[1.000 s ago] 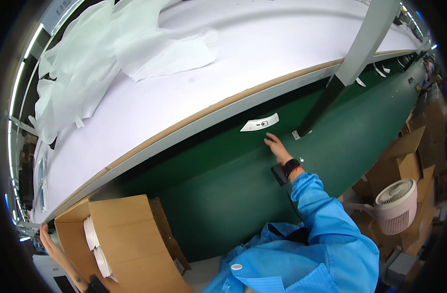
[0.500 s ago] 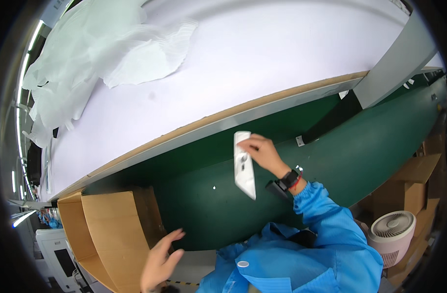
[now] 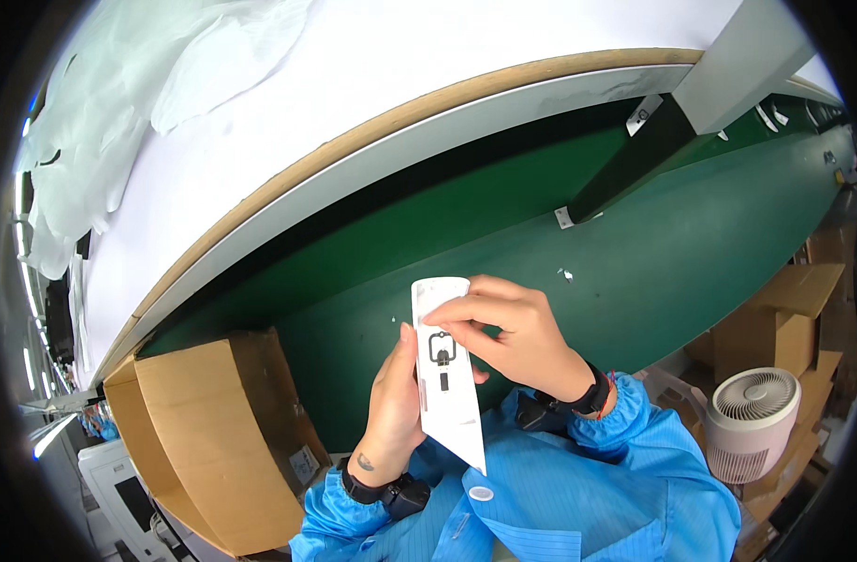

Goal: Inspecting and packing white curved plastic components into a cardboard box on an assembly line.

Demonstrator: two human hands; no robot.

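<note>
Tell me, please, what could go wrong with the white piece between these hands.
The white piece might slip if the left hand loosens. Its pointed lower end, appearing over the blue jacket, could snag fabric. The right hand, with fingertips at its face, might smudge it.

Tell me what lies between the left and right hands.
In the head view, the white piece lies between them: the left hand grips its left edge, the right hand is over its upper part.
</note>
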